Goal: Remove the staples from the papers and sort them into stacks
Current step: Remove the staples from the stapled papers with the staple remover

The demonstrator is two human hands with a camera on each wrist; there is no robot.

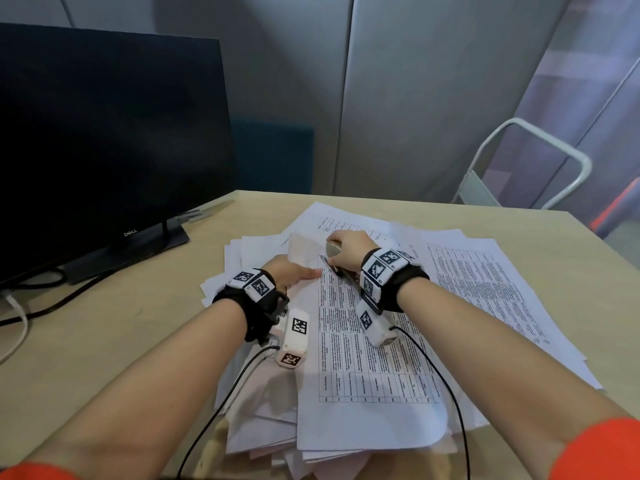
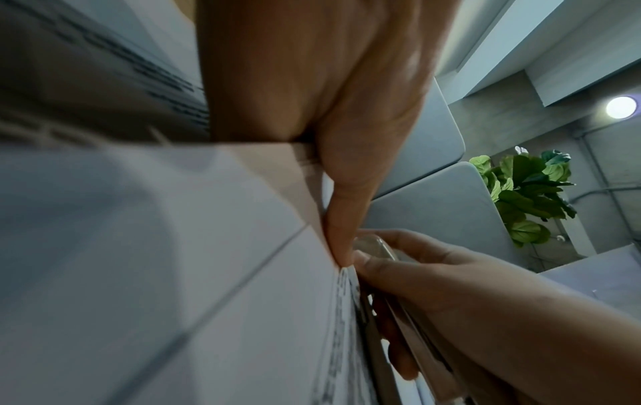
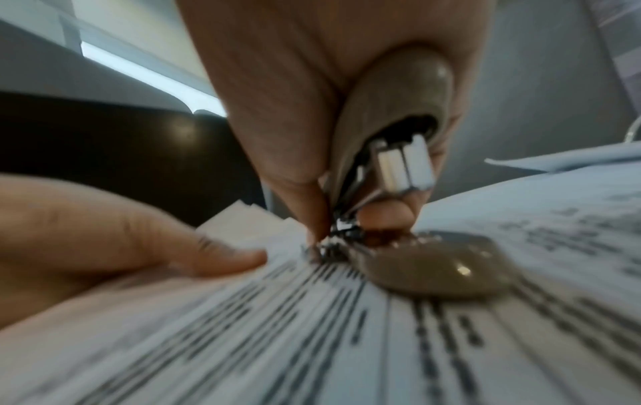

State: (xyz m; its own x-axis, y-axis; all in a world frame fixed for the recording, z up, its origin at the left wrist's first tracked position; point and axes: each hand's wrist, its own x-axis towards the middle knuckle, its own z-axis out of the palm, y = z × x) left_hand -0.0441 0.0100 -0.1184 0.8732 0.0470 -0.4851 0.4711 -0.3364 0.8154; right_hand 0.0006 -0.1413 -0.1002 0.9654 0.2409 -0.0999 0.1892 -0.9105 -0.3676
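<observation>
The right hand (image 1: 349,252) grips a grey staple remover (image 3: 392,153), fingers and thumb curled around its two handles, with the metal claws pressed down at the top corner of the stapled packet (image 1: 367,344). In the right wrist view the claws sit right at the paper's corner, though blur hides whether a staple is caught in them. The left hand (image 1: 291,271) lies just beside it, to the left, with fingers straight and flat on the same corner, its thumb (image 2: 346,219) pressing the sheets down right next to the claws; a lifted page stands up behind the left fingers. The packet, printed with tables, lies under both wrists and runs toward the person, on top of a wide loose heap of papers (image 1: 485,282) spread across the desk (image 1: 104,341). A dark monitor (image 1: 110,140) stands at the desk's left, cables (image 1: 52,306) trailing from it. A white metal frame (image 1: 540,161) rises beyond the far right edge.
</observation>
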